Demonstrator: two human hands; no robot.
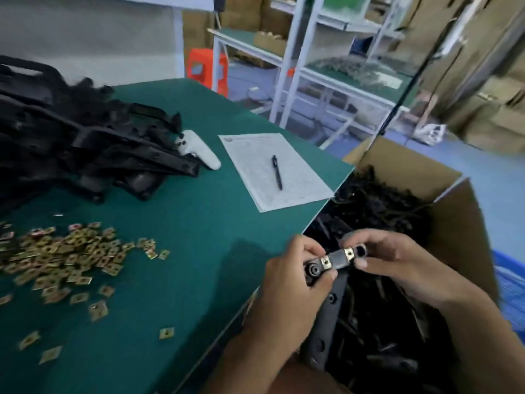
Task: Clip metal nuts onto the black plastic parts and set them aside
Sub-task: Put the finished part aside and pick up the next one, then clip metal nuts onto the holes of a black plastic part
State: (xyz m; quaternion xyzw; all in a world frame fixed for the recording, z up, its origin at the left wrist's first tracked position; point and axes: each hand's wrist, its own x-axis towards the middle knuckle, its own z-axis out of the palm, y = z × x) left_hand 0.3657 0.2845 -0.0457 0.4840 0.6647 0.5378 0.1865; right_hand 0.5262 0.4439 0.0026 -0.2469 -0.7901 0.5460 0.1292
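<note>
Both hands, left [287, 280] and right [397, 263], pinching one black part [338, 261] over the box [460, 231], beside the desk [184, 237]. Two nuts [325, 262] on already. Push each nut in fully, gently.

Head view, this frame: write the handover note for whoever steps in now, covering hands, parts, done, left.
Left hand and right hand both grip one black plastic part over the cardboard box of black parts. Two metal nuts already sit clipped on it. Loose nuts lie on the green table; a pile of black parts sits far left. Left: set this part aside, then continue.
</note>
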